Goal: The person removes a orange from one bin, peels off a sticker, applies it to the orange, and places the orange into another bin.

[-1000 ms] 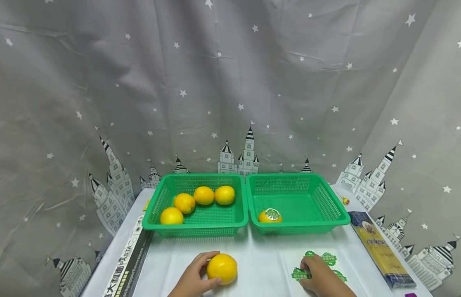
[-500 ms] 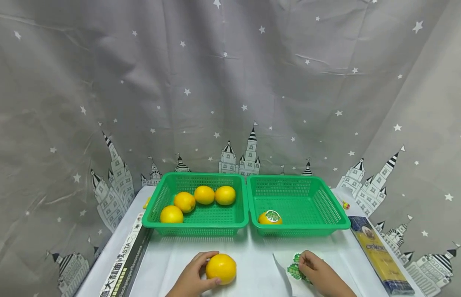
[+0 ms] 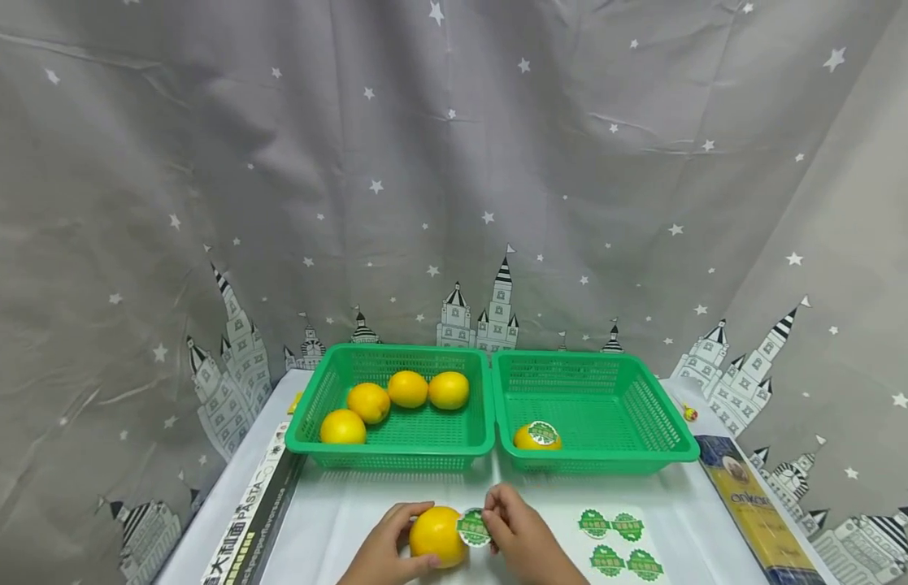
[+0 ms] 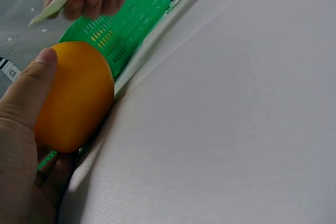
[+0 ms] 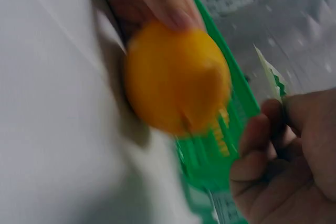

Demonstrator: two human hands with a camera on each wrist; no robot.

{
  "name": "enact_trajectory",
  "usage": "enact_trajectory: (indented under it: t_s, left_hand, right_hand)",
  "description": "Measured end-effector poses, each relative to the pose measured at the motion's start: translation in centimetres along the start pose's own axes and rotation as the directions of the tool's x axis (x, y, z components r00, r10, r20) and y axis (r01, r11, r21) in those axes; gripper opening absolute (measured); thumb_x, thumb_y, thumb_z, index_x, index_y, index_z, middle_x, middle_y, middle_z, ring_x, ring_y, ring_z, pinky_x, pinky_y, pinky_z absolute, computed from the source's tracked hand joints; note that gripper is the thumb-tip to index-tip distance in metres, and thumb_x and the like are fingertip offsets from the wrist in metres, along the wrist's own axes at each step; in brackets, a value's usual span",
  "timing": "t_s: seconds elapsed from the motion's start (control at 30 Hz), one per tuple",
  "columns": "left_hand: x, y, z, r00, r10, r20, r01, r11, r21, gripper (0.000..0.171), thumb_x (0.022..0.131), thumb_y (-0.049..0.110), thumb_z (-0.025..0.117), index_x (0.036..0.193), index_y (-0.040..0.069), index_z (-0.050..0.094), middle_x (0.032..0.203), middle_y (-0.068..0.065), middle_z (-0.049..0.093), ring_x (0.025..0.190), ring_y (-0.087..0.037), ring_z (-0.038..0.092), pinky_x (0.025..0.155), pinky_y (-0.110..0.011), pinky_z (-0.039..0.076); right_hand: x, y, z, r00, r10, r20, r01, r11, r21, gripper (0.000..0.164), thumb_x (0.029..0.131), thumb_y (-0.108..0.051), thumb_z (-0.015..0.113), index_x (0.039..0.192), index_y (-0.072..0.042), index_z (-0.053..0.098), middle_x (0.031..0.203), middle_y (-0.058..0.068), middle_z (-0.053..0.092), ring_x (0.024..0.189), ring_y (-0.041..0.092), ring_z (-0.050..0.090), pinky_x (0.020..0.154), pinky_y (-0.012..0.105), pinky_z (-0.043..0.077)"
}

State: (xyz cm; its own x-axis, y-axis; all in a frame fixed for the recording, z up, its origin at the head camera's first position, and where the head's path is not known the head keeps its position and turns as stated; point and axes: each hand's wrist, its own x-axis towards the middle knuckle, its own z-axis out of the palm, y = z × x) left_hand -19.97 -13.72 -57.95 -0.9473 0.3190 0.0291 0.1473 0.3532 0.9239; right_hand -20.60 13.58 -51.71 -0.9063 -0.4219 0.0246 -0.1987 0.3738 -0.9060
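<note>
My left hand holds a yellow-orange citrus fruit on the white cloth, thumb and fingers on its sides. In the left wrist view the thumb lies along the fruit. Just right of it, my right hand pinches a round green-and-white sticker by its edge. From the head the sticker overlaps the fruit's right side; in the right wrist view the sticker stands apart from the fruit. A white sheet with several green stickers lies right of that hand.
Behind the hands, a left green basket holds several similar fruits. A right green basket holds one fruit bearing a sticker. A pasta box lies left, a yellow-and-blue packet right.
My right hand has peeled a sticker off the sheet, which lifted and settled flat again, and carried it left to the fruit. My left hand keeps its hold on the fruit.
</note>
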Motion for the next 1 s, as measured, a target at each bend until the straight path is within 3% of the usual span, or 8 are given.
enact_trajectory:
  t_s: [0.1,0.23,0.4,0.57,0.7,0.8,0.93,1.0]
  left_hand:
    - [0.1,-0.1,0.1,1.0,0.028,-0.01,-0.027,1.0,0.005,0.071,0.087,0.039,0.087,0.144,0.009,0.058,0.137,-0.012,0.058,0.113,-0.004,0.061,0.095,-0.016,0.051]
    - [0.1,-0.4,0.3,0.998,0.063,-0.022,-0.062,0.998,0.019,0.068,0.088,0.039,0.086,0.142,0.009,0.058,0.137,-0.013,0.058,0.11,-0.002,0.06,0.094,-0.016,0.052]
    - [0.1,-0.6,0.6,0.996,0.081,-0.031,-0.081,0.997,0.001,0.066,0.088,0.039,0.085,0.141,0.01,0.058,0.138,-0.013,0.056,0.111,-0.004,0.062,0.092,-0.016,0.053]
    - [0.0,-0.4,0.7,0.995,0.092,-0.037,-0.093,0.996,-0.015,0.064,0.089,0.037,0.085,0.14,0.011,0.058,0.136,-0.013,0.055,0.112,-0.006,0.061,0.092,-0.018,0.054]
    - [0.1,0.4,1.5,0.995,0.095,-0.042,-0.093,0.995,0.044,0.051,0.099,0.034,0.07,0.139,0.006,0.053,0.133,-0.013,0.053,0.114,-0.009,0.055,0.095,-0.022,0.052]
    - [0.6,1.1,2.6,0.99,0.093,-0.109,-0.081,0.991,0.108,0.041,0.106,0.036,0.055,0.133,0.005,0.053,0.124,-0.01,0.061,0.102,-0.007,0.055,0.085,-0.025,0.05]
    - [1.1,1.5,3.8,0.965,0.115,-0.234,-0.075,0.981,0.177,0.032,0.111,0.034,0.048,0.124,0.006,0.056,0.106,-0.004,0.071,0.085,-0.002,0.058,0.074,-0.027,0.05]
    - [1.0,1.6,3.9,0.96,0.122,-0.251,-0.073,0.978,0.194,0.03,0.113,0.031,0.045,0.123,0.005,0.055,0.104,-0.003,0.071,0.086,-0.003,0.06,0.074,-0.029,0.052]
  right_hand:
    - [1.2,-0.3,2.1,0.996,-0.089,-0.016,0.087,0.993,-0.084,0.011,0.11,-0.027,0.054,0.109,-0.016,0.052,0.076,-0.009,0.052,0.064,0.003,0.05,0.058,0.023,0.045]
    - [1.8,-0.3,3.8,0.988,-0.134,-0.079,0.118,0.978,-0.172,0.009,0.108,-0.026,0.058,0.105,-0.018,0.055,0.074,-0.014,0.048,0.064,-0.002,0.044,0.06,0.021,0.042]
    - [1.8,-0.5,5.1,0.98,-0.124,-0.156,0.092,0.976,-0.199,0.006,0.105,-0.022,0.061,0.102,-0.019,0.056,0.069,-0.015,0.044,0.057,-0.002,0.038,0.054,0.019,0.037]
    - [1.8,-0.8,5.8,0.978,-0.105,-0.18,0.055,0.964,-0.262,0.007,0.103,-0.021,0.061,0.1,-0.021,0.056,0.066,-0.015,0.04,0.054,-0.001,0.033,0.052,0.019,0.033]
    - [1.8,-0.6,5.9,0.974,-0.073,-0.216,0.003,0.952,-0.308,0.007,0.101,-0.021,0.062,0.099,-0.02,0.055,0.064,-0.013,0.038,0.052,0.001,0.03,0.05,0.021,0.031]
    - [1.9,0.0,5.9,0.967,-0.052,-0.248,-0.017,0.963,-0.268,0.007,0.099,-0.022,0.063,0.1,-0.019,0.057,0.063,-0.012,0.037,0.051,0.002,0.029,0.049,0.021,0.03]
    - [2.1,1.3,5.9,0.971,-0.005,-0.239,-0.018,0.995,-0.096,0.009,0.101,-0.026,0.065,0.103,-0.018,0.06,0.061,-0.012,0.038,0.049,0.001,0.032,0.047,0.019,0.031]
    - [2.1,1.9,5.9,0.978,0.005,-0.207,-0.01,1.0,-0.023,0.018,0.1,-0.031,0.07,0.107,-0.017,0.06,0.06,-0.011,0.038,0.048,0.0,0.033,0.047,0.018,0.031]
